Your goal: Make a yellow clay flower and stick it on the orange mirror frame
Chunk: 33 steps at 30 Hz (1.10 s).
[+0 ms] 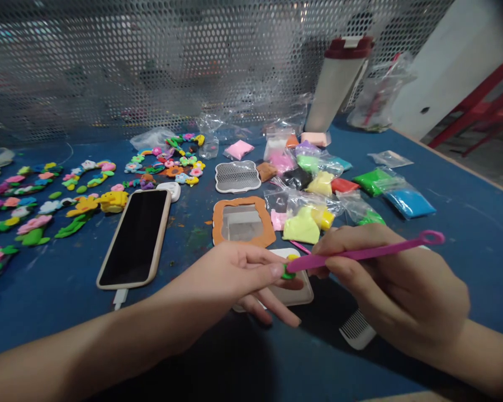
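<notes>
Between thumb and forefinger, my left hand (251, 279) pinches a small piece of green clay (288, 273); its other fingers are spread. A bit of yellow clay (292, 257) shows right by it. My right hand (394, 285) grips a pink plastic modelling tool (360, 254) like a pen, its flat tip against the green piece. Below the hands lies a white-framed mirror (305, 293), partly hidden by my fingers. Just behind sits a mirror with an orange clay frame (220, 223). A white comb (358, 329) lies under my right hand.
A phone (136, 240) with a cable lies left, near several colourful clay flower pieces (84, 206). Bags of coloured clay (302, 223) spread behind my hands. A small mirror (237, 176) lies farther back. A tumbler (337, 84) stands by the perforated metal panel (151, 67).
</notes>
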Each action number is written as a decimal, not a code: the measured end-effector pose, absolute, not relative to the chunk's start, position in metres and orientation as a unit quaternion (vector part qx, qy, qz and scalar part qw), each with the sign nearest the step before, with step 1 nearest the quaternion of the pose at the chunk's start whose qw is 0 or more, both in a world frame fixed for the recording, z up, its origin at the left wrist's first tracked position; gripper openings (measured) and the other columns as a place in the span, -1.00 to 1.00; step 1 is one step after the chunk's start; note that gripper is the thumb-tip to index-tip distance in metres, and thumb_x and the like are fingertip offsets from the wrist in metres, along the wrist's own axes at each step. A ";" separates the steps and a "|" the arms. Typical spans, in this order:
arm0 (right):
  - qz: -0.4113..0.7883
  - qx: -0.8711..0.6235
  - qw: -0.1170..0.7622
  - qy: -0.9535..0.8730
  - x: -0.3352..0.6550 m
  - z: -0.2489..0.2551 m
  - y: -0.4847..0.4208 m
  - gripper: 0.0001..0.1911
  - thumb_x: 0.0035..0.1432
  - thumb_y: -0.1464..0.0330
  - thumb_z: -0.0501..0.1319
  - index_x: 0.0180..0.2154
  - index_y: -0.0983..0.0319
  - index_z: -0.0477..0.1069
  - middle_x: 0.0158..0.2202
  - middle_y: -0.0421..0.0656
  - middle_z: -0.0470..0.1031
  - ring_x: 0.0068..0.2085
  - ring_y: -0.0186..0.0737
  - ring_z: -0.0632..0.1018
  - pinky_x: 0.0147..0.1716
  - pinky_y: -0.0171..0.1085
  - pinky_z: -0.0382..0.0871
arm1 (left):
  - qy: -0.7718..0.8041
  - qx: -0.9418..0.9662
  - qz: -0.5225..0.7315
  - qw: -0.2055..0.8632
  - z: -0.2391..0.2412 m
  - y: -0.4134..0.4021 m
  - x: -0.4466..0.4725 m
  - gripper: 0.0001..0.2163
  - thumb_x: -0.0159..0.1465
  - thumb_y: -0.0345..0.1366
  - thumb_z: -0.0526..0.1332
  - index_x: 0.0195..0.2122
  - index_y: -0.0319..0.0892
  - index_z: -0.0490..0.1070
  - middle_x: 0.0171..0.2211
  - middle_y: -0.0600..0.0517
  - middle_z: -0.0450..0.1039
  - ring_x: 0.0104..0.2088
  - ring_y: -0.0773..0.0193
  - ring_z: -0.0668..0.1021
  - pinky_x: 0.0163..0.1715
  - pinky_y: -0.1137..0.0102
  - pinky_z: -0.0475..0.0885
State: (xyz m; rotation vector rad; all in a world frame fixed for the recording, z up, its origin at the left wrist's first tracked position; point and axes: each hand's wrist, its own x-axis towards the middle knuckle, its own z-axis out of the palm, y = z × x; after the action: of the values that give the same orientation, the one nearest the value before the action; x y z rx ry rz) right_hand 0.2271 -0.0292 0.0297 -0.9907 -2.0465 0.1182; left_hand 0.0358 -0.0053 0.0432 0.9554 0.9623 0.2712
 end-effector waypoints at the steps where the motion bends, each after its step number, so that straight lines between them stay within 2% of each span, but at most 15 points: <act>1: 0.065 -0.395 0.423 -0.813 0.227 0.030 -0.030 -0.87 0.26 0.35 0.08 -0.36 0.17 0.33 -0.49 -0.24 0.48 -0.52 -0.38 0.51 -0.57 -0.42 0.38 | 0.440 0.438 0.121 0.775 0.043 -0.005 0.036 -0.80 0.27 -0.25 0.16 -0.19 -0.22 0.50 -0.52 0.00 0.57 -0.48 0.34 0.61 -0.52 0.58 0.34; 6: 0.159 -0.382 0.487 -0.769 0.230 0.026 -0.031 -0.89 0.21 0.48 0.09 -0.32 0.18 0.34 -0.43 -0.23 0.42 -0.44 -0.35 0.49 -0.49 -0.36 0.42 | 0.416 0.432 0.125 0.791 0.038 -0.005 0.034 -0.84 0.24 -0.25 0.20 -0.23 -0.18 0.50 -0.21 -0.05 0.57 -0.45 0.37 0.62 -0.52 0.59 0.35; 10: 0.162 -0.347 0.472 -0.794 0.233 0.025 -0.031 -0.84 0.16 0.55 0.09 -0.28 0.20 0.33 -0.41 -0.21 0.43 -0.41 -0.34 0.50 -0.45 -0.34 0.43 | 0.412 0.428 0.125 0.795 0.036 -0.005 0.034 -0.83 0.24 -0.25 0.20 -0.21 -0.17 0.49 -0.25 -0.04 0.59 -0.45 0.36 0.62 -0.51 0.59 0.36; 14: 0.176 -0.338 0.431 -0.818 0.233 0.029 -0.031 -0.84 0.15 0.56 0.07 -0.26 0.22 0.30 -0.45 -0.21 0.44 -0.45 -0.34 0.50 -0.51 -0.34 0.43 | 0.412 0.421 0.123 0.799 0.039 -0.005 0.035 -0.83 0.24 -0.24 0.20 -0.22 -0.19 0.50 -0.29 -0.03 0.59 -0.47 0.39 0.61 -0.52 0.61 0.35; 19: 0.184 -0.324 0.429 -0.823 0.234 0.033 -0.032 -0.83 0.14 0.57 0.06 -0.27 0.21 0.27 -0.49 -0.22 0.43 -0.48 -0.35 0.50 -0.55 -0.35 0.43 | 0.411 0.418 0.117 0.802 0.041 -0.006 0.035 -0.81 0.25 -0.23 0.19 -0.22 -0.21 0.50 -0.44 0.03 0.58 -0.48 0.42 0.60 -0.52 0.63 0.35; 25: 0.207 -0.312 0.394 -0.840 0.235 0.035 -0.027 -0.84 0.12 0.55 0.07 -0.29 0.20 0.29 -0.50 -0.22 0.45 -0.49 -0.37 0.50 -0.55 -0.38 0.42 | 0.381 0.414 0.120 0.818 0.038 -0.007 0.035 -0.83 0.27 -0.27 0.16 -0.22 -0.21 0.49 -0.39 0.02 0.57 -0.48 0.43 0.59 -0.51 0.61 0.36; 28: 0.201 -0.319 0.407 -0.832 0.236 0.031 -0.028 -0.87 0.15 0.53 0.07 -0.29 0.21 0.31 -0.48 -0.22 0.45 -0.47 -0.38 0.51 -0.51 -0.39 0.42 | 0.375 0.418 0.120 0.819 0.037 -0.008 0.036 -0.84 0.27 -0.28 0.16 -0.23 -0.22 0.48 -0.35 0.00 0.58 -0.47 0.42 0.60 -0.51 0.61 0.35; 33: 0.171 -0.340 0.500 -0.778 0.238 0.022 -0.033 -0.76 0.12 0.60 0.10 -0.22 0.20 0.34 -0.37 -0.21 0.42 -0.33 -0.33 0.50 -0.32 -0.32 0.42 | 0.370 0.408 0.126 0.825 0.036 -0.008 0.033 -0.82 0.25 -0.21 0.19 -0.23 -0.18 0.46 -0.27 0.01 0.57 -0.45 0.42 0.60 -0.50 0.62 0.34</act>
State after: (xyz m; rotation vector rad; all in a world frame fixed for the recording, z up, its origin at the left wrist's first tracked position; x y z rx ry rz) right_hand 0.2378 -0.0327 0.0216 -0.8223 -1.8822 0.4146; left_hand 0.0332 -0.0082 0.0358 0.8665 0.7869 0.2669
